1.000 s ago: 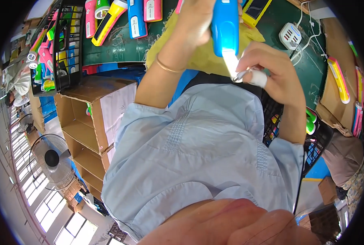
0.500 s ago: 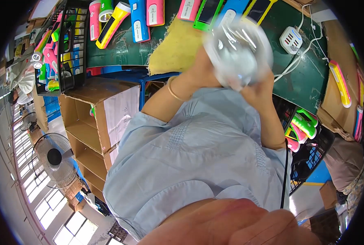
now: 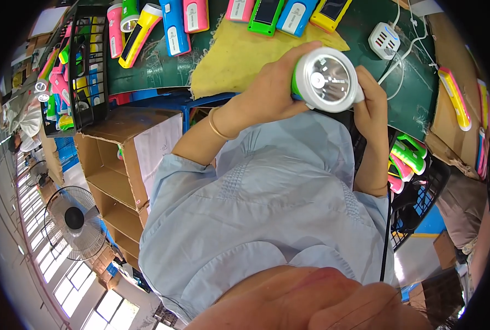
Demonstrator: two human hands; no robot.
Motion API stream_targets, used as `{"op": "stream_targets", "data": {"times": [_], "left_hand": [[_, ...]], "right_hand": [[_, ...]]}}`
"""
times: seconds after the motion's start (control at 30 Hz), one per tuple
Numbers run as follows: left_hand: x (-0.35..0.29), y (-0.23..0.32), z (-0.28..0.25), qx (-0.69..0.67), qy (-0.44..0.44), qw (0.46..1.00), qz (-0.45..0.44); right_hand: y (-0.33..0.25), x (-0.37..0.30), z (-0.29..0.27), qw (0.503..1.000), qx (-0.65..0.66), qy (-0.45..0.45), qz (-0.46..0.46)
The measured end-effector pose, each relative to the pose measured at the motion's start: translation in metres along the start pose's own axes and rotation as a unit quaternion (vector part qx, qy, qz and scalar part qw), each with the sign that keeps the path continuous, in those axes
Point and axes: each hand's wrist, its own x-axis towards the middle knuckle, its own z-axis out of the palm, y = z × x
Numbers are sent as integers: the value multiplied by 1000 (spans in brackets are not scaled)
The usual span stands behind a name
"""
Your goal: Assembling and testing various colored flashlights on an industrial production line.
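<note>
Moved: since half a second ago, the flashlight (image 3: 331, 82), which was a blur, shows sharp, its round reflector facing the camera.
Left hand (image 3: 275, 85): its fingers are wrapped around the flashlight, just behind the silver rim.
Right hand (image 3: 372, 107): it is bent at the right side of the rim; whether it pinches, I cannot tell.
Flashlight place: between both hands, near the yellow cloth (image 3: 228, 69).
Green table (image 3: 148, 77): pink, green, blue and yellow flashlights (image 3: 266, 16) lie in a row; a white USB charger (image 3: 384, 41) stands rightward.
</note>
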Motion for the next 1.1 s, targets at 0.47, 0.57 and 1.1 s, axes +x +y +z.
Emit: {"op": "stream_targets", "data": {"times": [0.47, 0.57, 1.1], "left_hand": [[43, 45, -13, -298, 79, 926, -217], [38, 37, -16, -126, 25, 981, -145], [29, 4, 17, 36, 166, 985, -27]], "right_hand": [[-35, 14, 1, 983, 163, 70, -43], [-42, 23, 0, 988, 110, 74, -75], [-51, 33, 18, 983, -180, 43, -14]]}}
